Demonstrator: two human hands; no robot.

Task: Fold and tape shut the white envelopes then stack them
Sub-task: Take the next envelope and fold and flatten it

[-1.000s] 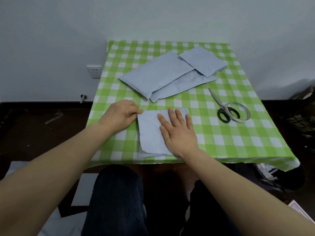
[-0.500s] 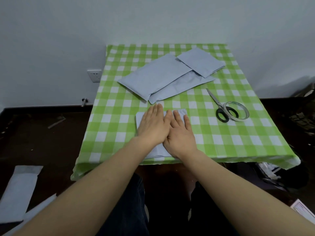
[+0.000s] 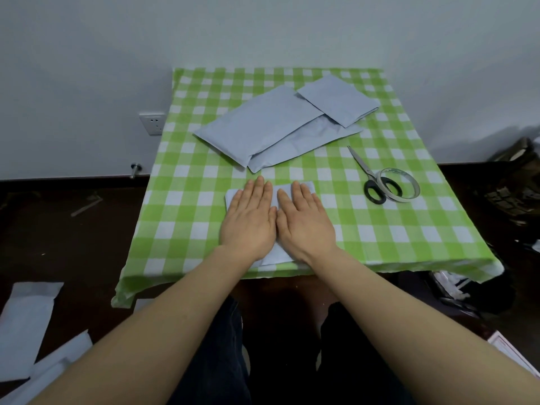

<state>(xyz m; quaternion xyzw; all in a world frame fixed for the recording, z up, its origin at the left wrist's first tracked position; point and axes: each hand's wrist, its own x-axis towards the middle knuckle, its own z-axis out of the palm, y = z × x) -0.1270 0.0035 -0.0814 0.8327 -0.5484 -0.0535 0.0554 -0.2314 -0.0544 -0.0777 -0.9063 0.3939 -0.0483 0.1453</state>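
A folded white envelope point(image 3: 282, 190) lies near the front edge of the green checked table point(image 3: 380, 229). My left hand point(image 3: 251, 220) and my right hand point(image 3: 302, 222) rest flat on it side by side, fingers straight, covering most of it. Behind them lie two long unfolded white envelopes point(image 3: 260, 124), one over the other, and a folded envelope point(image 3: 337, 100) rests on their far right end. A roll of clear tape point(image 3: 399, 188) sits at the right, over the black handles of a pair of scissors point(image 3: 368, 176).
A wall stands just behind the table, with a socket point(image 3: 152, 122) at the left. More white envelopes point(image 3: 26, 328) lie on the dark floor at the lower left. Bags and clutter point(image 3: 517, 182) are on the floor at the right.
My left hand left the envelope's left edge and now lies flat on the envelope beside my right hand. Both hands press down on it together.
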